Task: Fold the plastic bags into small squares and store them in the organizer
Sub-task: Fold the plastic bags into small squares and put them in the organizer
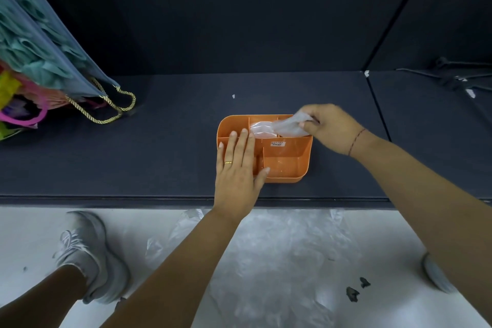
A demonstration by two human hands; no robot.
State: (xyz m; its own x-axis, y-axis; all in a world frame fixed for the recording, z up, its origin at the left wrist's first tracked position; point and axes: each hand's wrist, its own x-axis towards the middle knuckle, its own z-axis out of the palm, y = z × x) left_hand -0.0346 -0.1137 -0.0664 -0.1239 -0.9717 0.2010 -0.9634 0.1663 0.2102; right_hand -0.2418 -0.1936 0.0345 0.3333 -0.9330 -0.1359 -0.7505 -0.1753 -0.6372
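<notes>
Left hand [237, 168]: flat, fingers straight, resting on organizer [287, 162].
Right hand [328, 128]: pinching bag [277, 128] over back compartment.

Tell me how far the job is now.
Done: nothing surely stored yet. In hand: the right hand pinches a bag, partly in the far middle compartment of the organizer; the left hand lies flat on the organizer. Left: crumpled bags lie on the floor.

We see one small white label [278, 144] on a divider of the orange organizer [292, 165]; its print is illegible.
</notes>
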